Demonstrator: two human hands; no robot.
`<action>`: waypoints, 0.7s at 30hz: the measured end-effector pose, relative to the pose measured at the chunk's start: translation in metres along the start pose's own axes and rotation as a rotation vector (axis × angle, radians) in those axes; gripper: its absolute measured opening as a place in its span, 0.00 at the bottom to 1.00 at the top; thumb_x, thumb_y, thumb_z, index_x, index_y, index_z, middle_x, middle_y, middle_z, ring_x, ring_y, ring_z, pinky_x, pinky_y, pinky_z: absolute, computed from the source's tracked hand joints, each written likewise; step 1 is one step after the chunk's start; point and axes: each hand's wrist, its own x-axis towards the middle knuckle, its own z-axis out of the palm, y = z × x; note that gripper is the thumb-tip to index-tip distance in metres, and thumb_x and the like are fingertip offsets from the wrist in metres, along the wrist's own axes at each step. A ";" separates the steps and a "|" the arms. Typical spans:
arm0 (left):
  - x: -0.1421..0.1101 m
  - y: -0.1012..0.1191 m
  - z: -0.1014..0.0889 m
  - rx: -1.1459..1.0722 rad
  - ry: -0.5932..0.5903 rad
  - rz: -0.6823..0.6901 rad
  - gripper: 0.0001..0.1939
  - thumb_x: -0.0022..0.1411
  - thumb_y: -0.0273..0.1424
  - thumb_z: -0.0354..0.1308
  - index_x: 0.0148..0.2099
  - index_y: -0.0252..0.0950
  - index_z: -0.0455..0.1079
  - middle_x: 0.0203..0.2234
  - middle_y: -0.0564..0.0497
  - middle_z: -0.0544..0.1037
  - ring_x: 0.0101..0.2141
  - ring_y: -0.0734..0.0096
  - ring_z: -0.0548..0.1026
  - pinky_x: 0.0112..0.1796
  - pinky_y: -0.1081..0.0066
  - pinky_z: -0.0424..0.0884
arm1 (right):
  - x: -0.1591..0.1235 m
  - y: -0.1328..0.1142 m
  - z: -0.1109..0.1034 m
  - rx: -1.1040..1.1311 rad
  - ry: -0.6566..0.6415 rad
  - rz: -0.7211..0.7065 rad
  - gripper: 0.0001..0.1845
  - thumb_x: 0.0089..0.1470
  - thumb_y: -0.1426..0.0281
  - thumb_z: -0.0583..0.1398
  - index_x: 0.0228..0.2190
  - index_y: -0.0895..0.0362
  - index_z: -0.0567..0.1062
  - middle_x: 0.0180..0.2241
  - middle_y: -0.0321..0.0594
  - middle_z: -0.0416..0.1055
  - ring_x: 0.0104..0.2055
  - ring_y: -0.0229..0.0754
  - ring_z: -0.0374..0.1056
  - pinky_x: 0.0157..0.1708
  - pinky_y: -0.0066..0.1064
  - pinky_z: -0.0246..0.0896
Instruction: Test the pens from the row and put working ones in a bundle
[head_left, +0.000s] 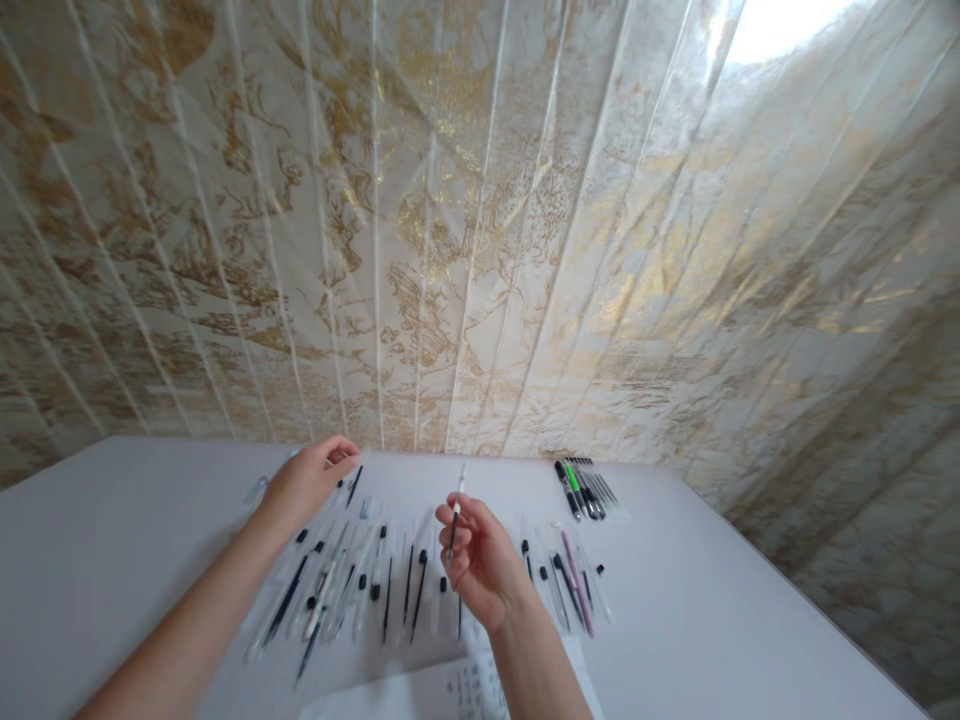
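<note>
My right hand (480, 555) is closed around a slim pen refill (454, 528), with a dark lower part and a whitish tip pointing up and away from me. It is raised over the middle of the table. Farther back on the left, my left hand (319, 475) hovers with thumb and fingertips drawn together. Whatever is in that pinch is too faint to name. Near its fingertips lies a short dark refill (355, 486). Below both hands spreads a loose row of pen parts: clear barrels, black caps and dark refills, such as the dark refill (418, 595).
At the back right, black pens (568, 490), a green pen (574, 477) and several thin refills lie side by side. A pink pen (576, 580) rests right of my right hand. Written paper (397, 697) lies at the front. Gold-patterned sheeting (420, 250) rises behind the white table (675, 600).
</note>
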 end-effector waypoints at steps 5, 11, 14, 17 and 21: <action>0.018 -0.024 -0.007 0.458 -0.096 0.122 0.10 0.52 0.21 0.58 0.36 0.38 0.75 0.32 0.50 0.74 0.40 0.59 0.72 0.41 0.62 0.66 | 0.004 -0.007 -0.007 0.206 0.014 -0.054 0.14 0.41 0.68 0.71 0.24 0.57 0.70 0.24 0.32 0.65 0.18 0.26 0.51 0.11 0.15 0.42; 0.020 -0.031 0.008 0.754 -0.203 0.211 0.07 0.61 0.24 0.60 0.42 0.36 0.74 0.42 0.49 0.75 0.49 0.58 0.70 0.49 0.56 0.67 | 0.003 -0.004 -0.006 0.316 -0.011 -0.070 0.16 0.37 0.68 0.73 0.26 0.58 0.73 0.19 0.25 0.56 0.16 0.26 0.43 0.10 0.15 0.38; 0.021 -0.032 0.013 0.823 -0.232 0.238 0.04 0.62 0.27 0.60 0.41 0.35 0.73 0.43 0.49 0.75 0.48 0.60 0.71 0.49 0.56 0.68 | 0.002 -0.004 -0.005 0.335 -0.016 -0.077 0.15 0.38 0.69 0.72 0.28 0.59 0.74 0.19 0.26 0.58 0.16 0.26 0.44 0.10 0.15 0.39; 0.020 -0.031 0.016 0.866 -0.235 0.257 0.02 0.63 0.27 0.60 0.39 0.35 0.73 0.43 0.49 0.75 0.48 0.60 0.71 0.48 0.56 0.68 | 0.003 -0.005 -0.006 0.345 -0.015 -0.079 0.13 0.40 0.71 0.71 0.29 0.60 0.75 0.19 0.27 0.60 0.16 0.25 0.47 0.11 0.16 0.41; 0.018 -0.033 0.018 0.893 -0.222 0.267 0.01 0.63 0.26 0.60 0.37 0.33 0.73 0.41 0.49 0.75 0.47 0.60 0.72 0.47 0.57 0.69 | 0.004 -0.006 -0.008 0.360 -0.014 -0.090 0.11 0.40 0.73 0.69 0.30 0.62 0.76 0.19 0.28 0.62 0.16 0.25 0.49 0.11 0.16 0.43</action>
